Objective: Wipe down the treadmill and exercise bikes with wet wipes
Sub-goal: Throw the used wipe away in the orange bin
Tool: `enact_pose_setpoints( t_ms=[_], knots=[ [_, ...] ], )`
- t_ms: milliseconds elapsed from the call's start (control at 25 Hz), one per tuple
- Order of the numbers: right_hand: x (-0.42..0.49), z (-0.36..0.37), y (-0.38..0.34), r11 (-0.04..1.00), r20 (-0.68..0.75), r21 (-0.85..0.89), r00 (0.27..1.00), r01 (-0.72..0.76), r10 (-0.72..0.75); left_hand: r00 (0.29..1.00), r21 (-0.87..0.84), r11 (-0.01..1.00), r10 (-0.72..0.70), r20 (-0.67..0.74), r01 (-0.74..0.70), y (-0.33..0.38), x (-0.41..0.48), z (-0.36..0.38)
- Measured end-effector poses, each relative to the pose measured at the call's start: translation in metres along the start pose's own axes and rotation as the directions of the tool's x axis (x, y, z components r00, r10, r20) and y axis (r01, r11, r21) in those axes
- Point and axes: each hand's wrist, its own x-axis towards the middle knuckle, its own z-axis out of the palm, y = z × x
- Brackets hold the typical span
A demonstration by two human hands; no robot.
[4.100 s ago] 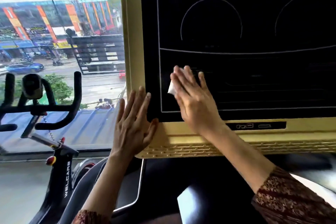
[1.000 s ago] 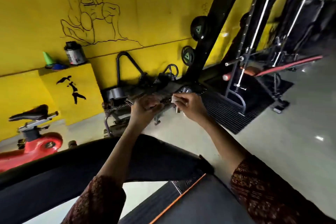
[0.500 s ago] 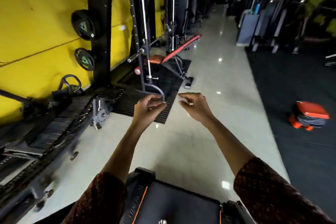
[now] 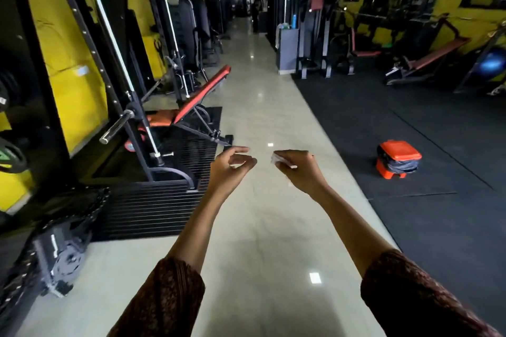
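Loosely curled, left hand (image 4: 232,165) holds nothing — right hand (image 4: 298,169) pinches a wadded wet wipe (image 4: 275,159) (tip poking leftward).

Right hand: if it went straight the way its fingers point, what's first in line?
Probably the left hand: the right hand, pinching the wet wipe, points across at its loosely curled fingers. Depth is unclear; it might pass by.

- Single head-worn camera is looking forward and down along the gym aisle floor (image 4: 260,241).
- It is framing the left hand (image 4: 230,169) and right hand (image 4: 298,169) near, mid-frame; the wide-angle lens is bending the edges.
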Motion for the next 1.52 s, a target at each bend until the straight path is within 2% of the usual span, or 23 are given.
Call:
enact_pose_setpoints(
  t_ms=[120,280,440,720,840,960,1120,1280,1440,1520],
  knots=[
    [0.035,0.006,0.024,0.999,-0.031,-0.038,0.999,-0.010,0.009,0.998,-0.021,1.000,0.003,0.065,-0.002,-0.009,0.054,0.027],
    [0.070,0.004,0.061,0.996,-0.143,0.043,0.986,-0.078,0.083,0.981,-0.004,0.999,0.049,0.188,-0.049,-0.032,0.112,0.072],
    [0.103,0.014,0.122,0.989,-0.174,0.068,0.975,-0.131,0.141,0.975,-0.018,0.997,0.077,0.210,-0.075,-0.075,0.163,0.116],
    [0.176,0.039,0.345,0.976,-0.309,0.034,0.926,-0.216,0.215,0.968,-0.085,0.992,0.108,0.228,-0.091,-0.223,0.290,0.257],
    [0.206,0.034,0.439,0.955,-0.356,0.000,0.893,-0.296,0.277,0.950,-0.119,0.991,0.092,0.297,-0.058,-0.269,0.342,0.334],
    [0.246,0.004,0.494,0.924,-0.416,0.050,0.833,-0.379,0.364,0.907,-0.082,0.995,0.087,0.411,-0.058,-0.268,0.395,0.394],
    [0.312,-0.032,0.547,0.917,-0.434,0.041,0.819,-0.398,0.375,0.896,-0.132,0.988,0.124,0.426,-0.074,-0.257,0.472,0.462],
    [0.372,-0.064,0.622,0.900,-0.463,0.040,0.791,-0.434,0.401,0.847,-0.137,0.988,0.134,0.515,-0.072,-0.269,0.547,0.552],
    [0.426,-0.117,0.685,0.875,-0.535,0.055,0.726,-0.481,0.433,0.791,-0.172,0.982,0.168,0.588,-0.081,-0.257,0.625,0.645],
    [0.445,-0.151,0.719,0.852,-0.583,0.078,0.669,-0.518,0.461,0.753,-0.171,0.980,0.188,0.631,-0.102,-0.245,0.655,0.700]
  ],
)
